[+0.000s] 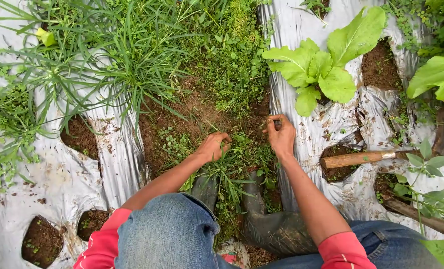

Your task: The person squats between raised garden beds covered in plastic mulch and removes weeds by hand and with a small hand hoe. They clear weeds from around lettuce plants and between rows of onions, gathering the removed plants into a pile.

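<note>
Crouching over a weedy furrow, left hand (213,145) curled closed on low weeds (234,149), right hand (280,134) pinching a thin grass stem (270,121) lying crosswise, pointing left, wooden-handled tool (366,158) lying sideways on silver mulch film (301,30), handle end pointing left.

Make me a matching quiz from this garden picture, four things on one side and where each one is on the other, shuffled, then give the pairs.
Things:
1. left hand
2. right hand
3. wooden handle
4. leafy green plant

Places:
A. lying across a planting hole in the silver plastic mulch, right of the hands
B. growing from a hole in the mulch, upper right
C. down in the weeds of the soil furrow
D. at the mulch edge, pinching a thin stem

Pairs: 1-C, 2-D, 3-A, 4-B
</note>
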